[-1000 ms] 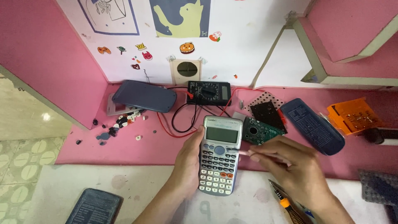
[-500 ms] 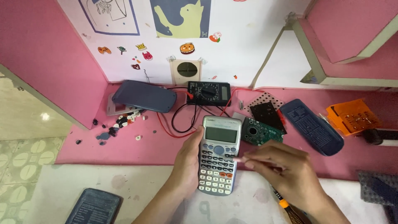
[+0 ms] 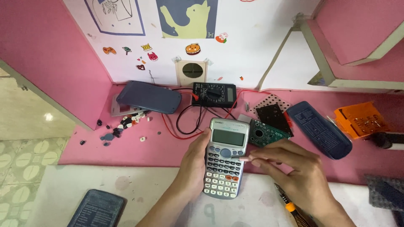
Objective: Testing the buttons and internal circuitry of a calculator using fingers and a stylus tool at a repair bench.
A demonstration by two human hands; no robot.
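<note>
My left hand (image 3: 190, 166) grips a grey scientific calculator (image 3: 224, 156) by its left edge and holds it face up over the pink desk. My right hand (image 3: 294, 172) is at the calculator's right side, fingers pinched on a thin pale stick whose tip (image 3: 243, 159) touches the keys below the round pad. The calculator's display is blank.
Behind the calculator lie a green circuit board (image 3: 266, 134), a black multimeter (image 3: 214, 93) with red and black leads, a black keypad plate (image 3: 274, 117), two dark blue calculator covers (image 3: 149, 97) (image 3: 324, 128), loose keys (image 3: 122, 126), an orange case (image 3: 361, 120), a screwdriver (image 3: 292, 209) and another cover (image 3: 97, 208).
My right hand has slid left, and the stick's tip has come onto the calculator's keys. My left hand and the calculator stay almost still.
</note>
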